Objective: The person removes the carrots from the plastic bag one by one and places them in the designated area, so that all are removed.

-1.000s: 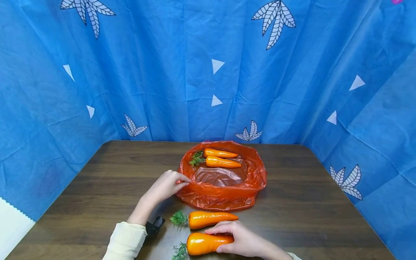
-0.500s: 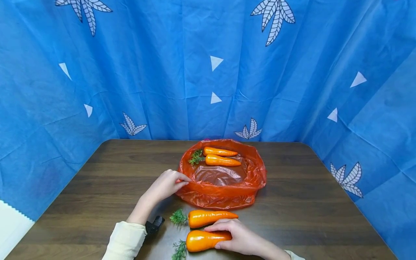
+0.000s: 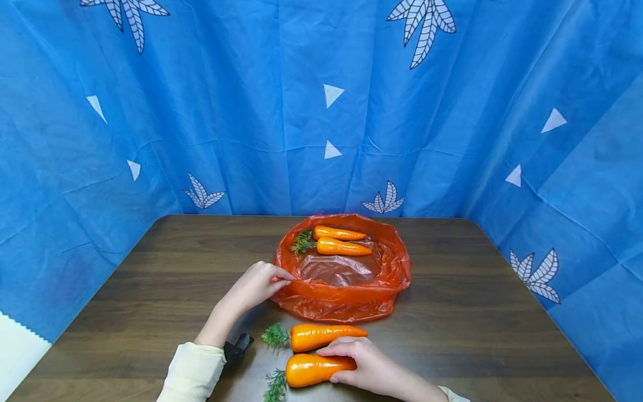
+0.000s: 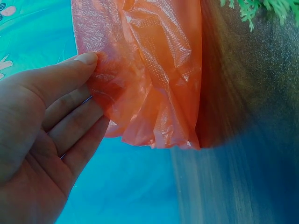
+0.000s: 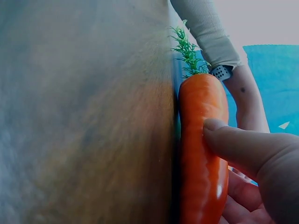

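Observation:
My left hand (image 3: 257,285) pinches the near left rim of a red plastic bag (image 3: 341,301), thumb against fingers; the left wrist view shows the thin bag film (image 4: 149,84) between them. Inside the bag, toward its far side, lie two carrots, one (image 3: 340,233) behind the other (image 3: 344,247), with green tops to the left. In front of the bag another carrot (image 3: 326,336) lies on the table. The nearest carrot (image 3: 311,369) is in the grip of my right hand (image 3: 364,363), thumb on the near side, fingers across the far side. Its tip is hidden by the hand.
The brown wooden table (image 3: 467,312) has a blue curtain (image 3: 251,111) behind it and along both sides. A black wrist camera (image 3: 238,347) hangs under my left wrist. Green leaves (image 3: 275,335) stick out left from the nearer carrots.
The nearest carrot, in my right hand, has shifted slightly left and up in the view. My left hand keeps its pinch on the bag rim. The whole scene sits slightly higher as the head camera tilts.

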Demonstrator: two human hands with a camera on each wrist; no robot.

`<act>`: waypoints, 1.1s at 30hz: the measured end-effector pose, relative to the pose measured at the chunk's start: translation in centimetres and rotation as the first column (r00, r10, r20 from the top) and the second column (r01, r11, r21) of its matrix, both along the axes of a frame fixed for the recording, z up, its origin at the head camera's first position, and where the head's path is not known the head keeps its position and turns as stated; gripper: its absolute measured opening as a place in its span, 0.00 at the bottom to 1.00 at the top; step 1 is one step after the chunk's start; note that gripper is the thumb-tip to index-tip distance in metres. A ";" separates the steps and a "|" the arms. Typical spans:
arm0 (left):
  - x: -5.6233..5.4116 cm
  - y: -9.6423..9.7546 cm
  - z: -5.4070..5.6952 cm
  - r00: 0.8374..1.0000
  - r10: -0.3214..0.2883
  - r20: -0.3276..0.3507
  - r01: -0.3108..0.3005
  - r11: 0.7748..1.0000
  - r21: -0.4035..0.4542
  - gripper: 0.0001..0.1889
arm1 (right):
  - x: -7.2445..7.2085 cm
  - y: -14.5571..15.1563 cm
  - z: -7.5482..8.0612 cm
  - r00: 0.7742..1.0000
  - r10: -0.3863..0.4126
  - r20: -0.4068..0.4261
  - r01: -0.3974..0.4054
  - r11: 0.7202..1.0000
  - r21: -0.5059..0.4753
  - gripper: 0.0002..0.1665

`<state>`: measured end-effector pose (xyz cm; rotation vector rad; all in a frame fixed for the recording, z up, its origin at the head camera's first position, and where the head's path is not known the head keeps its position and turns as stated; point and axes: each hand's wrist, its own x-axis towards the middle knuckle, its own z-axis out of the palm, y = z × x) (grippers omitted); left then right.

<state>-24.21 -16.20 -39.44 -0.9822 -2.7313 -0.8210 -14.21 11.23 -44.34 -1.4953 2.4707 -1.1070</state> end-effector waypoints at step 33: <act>0.4 -0.1 0.1 1.000 -0.003 -0.010 0.003 1.000 -0.005 0.06 | -1.0 2.5 4.5 0.997 -0.071 0.030 0.075 0.979 -0.188 0.16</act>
